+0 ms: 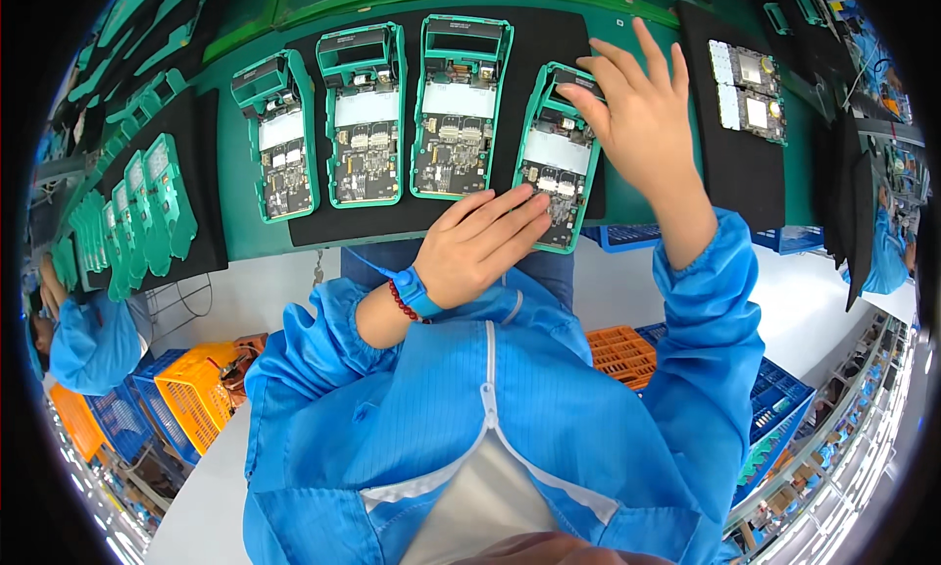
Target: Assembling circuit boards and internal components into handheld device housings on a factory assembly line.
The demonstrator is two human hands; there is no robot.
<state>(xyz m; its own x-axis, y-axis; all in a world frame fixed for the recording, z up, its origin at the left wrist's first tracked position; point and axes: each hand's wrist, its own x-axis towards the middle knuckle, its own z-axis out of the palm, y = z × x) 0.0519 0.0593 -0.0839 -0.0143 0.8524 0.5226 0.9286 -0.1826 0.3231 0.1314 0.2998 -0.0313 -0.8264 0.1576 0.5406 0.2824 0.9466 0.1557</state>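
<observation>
Four green-framed handheld device housings with circuit boards inside stand in a row on a black mat. The rightmost housing (pixel 557 151) lies tilted under both my hands. My left hand (pixel 482 244) rests flat with its fingers stretched over the lower part of that board. At the housing's upper right edge is my right hand (pixel 639 114), fingers spread and thumb near the black top part. To the left are another housing (pixel 458 109), a further one (pixel 363 114) and the leftmost housing (pixel 278 139), none touched. A blue wrist strap circles my left wrist.
Bare circuit boards (pixel 747 90) lie on a black mat at the right. Green plastic shells (pixel 147 197) line another mat at the left. Orange and blue crates (pixel 201 393) stand low on both sides. A co-worker's blue sleeve (pixel 93 349) shows at far left.
</observation>
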